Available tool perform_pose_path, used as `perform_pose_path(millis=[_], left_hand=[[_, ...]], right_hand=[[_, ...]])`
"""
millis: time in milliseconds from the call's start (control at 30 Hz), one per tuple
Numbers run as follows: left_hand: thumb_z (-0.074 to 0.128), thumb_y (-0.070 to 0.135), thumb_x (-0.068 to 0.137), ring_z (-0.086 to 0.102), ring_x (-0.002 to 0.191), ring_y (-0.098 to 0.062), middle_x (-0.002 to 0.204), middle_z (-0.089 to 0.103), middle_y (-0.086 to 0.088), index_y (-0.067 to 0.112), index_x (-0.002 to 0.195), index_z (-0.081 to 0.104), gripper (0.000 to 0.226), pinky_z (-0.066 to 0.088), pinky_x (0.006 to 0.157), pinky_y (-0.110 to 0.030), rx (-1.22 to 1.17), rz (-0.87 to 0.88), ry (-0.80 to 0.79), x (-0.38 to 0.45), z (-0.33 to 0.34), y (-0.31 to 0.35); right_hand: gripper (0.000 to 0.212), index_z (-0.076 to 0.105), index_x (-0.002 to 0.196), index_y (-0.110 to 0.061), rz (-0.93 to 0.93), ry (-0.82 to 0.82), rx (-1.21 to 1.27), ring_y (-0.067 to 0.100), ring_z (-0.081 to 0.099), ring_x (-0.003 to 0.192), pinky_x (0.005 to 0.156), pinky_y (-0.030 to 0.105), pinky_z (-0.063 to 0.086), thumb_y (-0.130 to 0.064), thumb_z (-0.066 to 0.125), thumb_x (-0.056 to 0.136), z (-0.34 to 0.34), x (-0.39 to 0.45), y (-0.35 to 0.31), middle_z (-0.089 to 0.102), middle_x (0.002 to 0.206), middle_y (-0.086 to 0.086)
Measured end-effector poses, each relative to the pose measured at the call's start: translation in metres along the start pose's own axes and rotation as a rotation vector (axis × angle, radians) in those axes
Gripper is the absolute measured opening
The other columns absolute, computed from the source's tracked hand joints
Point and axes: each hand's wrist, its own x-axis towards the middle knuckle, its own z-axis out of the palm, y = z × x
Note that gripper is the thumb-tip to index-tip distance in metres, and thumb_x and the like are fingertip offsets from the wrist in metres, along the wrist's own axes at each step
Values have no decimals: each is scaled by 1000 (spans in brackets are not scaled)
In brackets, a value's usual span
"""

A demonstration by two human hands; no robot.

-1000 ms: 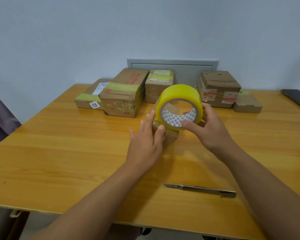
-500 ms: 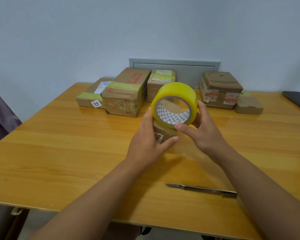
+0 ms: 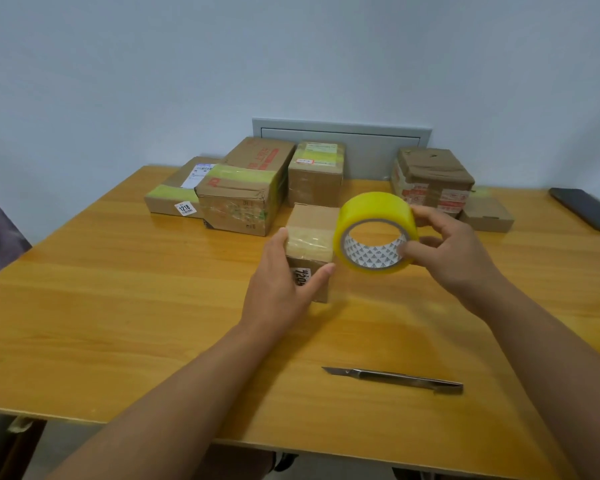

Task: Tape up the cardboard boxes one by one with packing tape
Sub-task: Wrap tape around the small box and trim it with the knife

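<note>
A small cardboard box (image 3: 313,223) stands in the middle of the wooden table (image 3: 118,306), with a band of clear tape across its top. My left hand (image 3: 278,289) grips its near left corner, fingers on the left side and thumb across the front label. My right hand (image 3: 454,254) holds a yellow roll of packing tape (image 3: 374,209) just right of the box, lifted off the table, its open core facing me. A stretch of tape seems to run from the roll to the box top.
Several taped cardboard boxes stand along the back edge: a flat one (image 3: 174,199), a large one (image 3: 243,192), a medium one (image 3: 317,171), a brown one (image 3: 433,178) and a low one (image 3: 487,214). A utility knife (image 3: 394,379) lies near the front. A dark phone (image 3: 586,209) lies far right.
My right hand has carried the tape roll to the right, off the box, uncovering its top. My left hand has settled round the box's near left corner.
</note>
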Motion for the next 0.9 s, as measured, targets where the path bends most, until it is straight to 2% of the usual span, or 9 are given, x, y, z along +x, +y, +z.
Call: perform_pose_path(millis=[167,300,433,533,567,633,733,800,900], left_hand=[[59,61,84,19,145,-7,163,15,5,18,154,24,89,24,104,-20,86,83,-7,1,2,-1],[57,61,85,21,144,-7,163,17,5,16,154,24,89,26,103,-20,114,103,1,2,2,-2],[55,61,87,26,141,-7,163,13,7,18,153,28,83,36,97,-24,175,165,-7,2,1,-1],[49,64,90,39,137,-16,160,26,3,18,149,38,77,50,94,-33,341,193,-21,5,-2,0],[46,66,91,38,139,-20,158,32,0,15,147,42,76,49,99,-38,433,215,-12,7,-3,1],[35,67,94,25,147,-27,156,36,-9,7,140,50,77,30,116,-43,609,315,-2,11,-6,6],[14,67,92,12,151,-23,162,21,-11,9,152,31,85,8,120,-36,705,384,-118,15,-10,13],[12,69,91,14,151,-23,164,16,-9,20,158,9,83,15,120,-35,708,404,-196,17,-13,12],[29,70,94,15,150,-25,164,13,-7,21,157,12,82,18,119,-39,791,466,-226,20,-14,16]], right_hand=[[54,59,129,-31,25,-10,9,16,67,95,85,47,58,-7,72,82,1,1,11,62,115,-3],[53,59,128,-30,32,-20,20,20,68,96,85,49,57,-9,73,81,2,-1,18,61,115,-2],[52,58,125,-34,34,-35,4,19,68,99,90,49,55,-12,74,81,3,-3,21,61,114,-4],[53,56,130,-27,29,-49,0,11,69,92,87,40,58,-9,73,83,4,-6,24,61,114,-3],[54,56,131,-26,29,-52,-3,9,69,92,86,36,58,-9,73,83,5,-6,25,61,114,-3],[56,55,134,-26,24,-56,-8,11,68,94,84,30,57,-10,73,84,6,-7,27,61,115,-2],[62,51,139,-28,18,-51,2,12,64,101,88,26,52,-10,72,85,7,-7,29,63,114,-4],[66,45,142,-31,15,-55,0,8,61,104,86,17,48,-9,72,85,7,-7,29,62,114,-9],[68,42,143,-31,18,-55,-7,6,61,104,85,14,48,-10,72,85,8,-8,30,62,113,-13]])
